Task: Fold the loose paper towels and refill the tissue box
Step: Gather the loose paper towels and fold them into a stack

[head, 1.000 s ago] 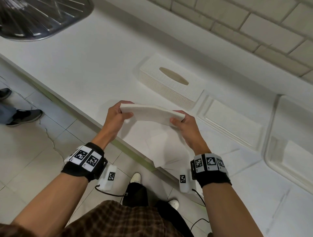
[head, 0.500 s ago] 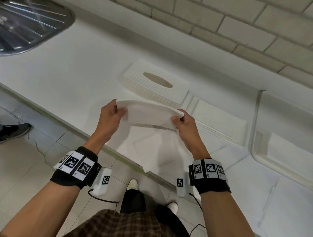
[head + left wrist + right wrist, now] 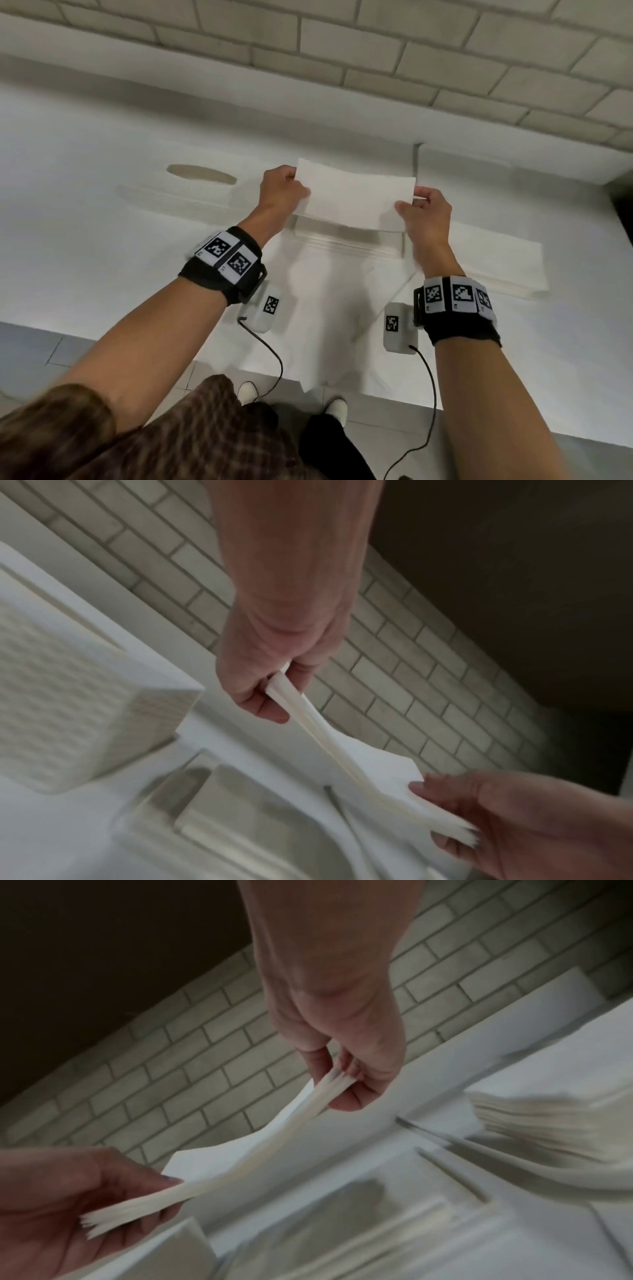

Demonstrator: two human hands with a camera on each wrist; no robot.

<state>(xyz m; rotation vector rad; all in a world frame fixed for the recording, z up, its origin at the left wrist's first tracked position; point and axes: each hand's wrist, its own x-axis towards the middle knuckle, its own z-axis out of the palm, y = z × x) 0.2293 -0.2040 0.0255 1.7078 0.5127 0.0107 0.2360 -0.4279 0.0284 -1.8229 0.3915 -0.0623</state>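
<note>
Left hand (image 3: 281, 192) and right hand (image 3: 424, 212) each pinch 1 end of the towels (image 3: 354, 197); soft, sagging, best gripped at both ends.

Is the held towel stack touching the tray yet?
Apart. Left wrist view shows the towel stack hanging between both hands, clear above the tray.

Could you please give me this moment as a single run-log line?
left hand: pinches towel stack's left end | right hand: pinches right end | towel stack: held above open tray | tissue box: left
</note>
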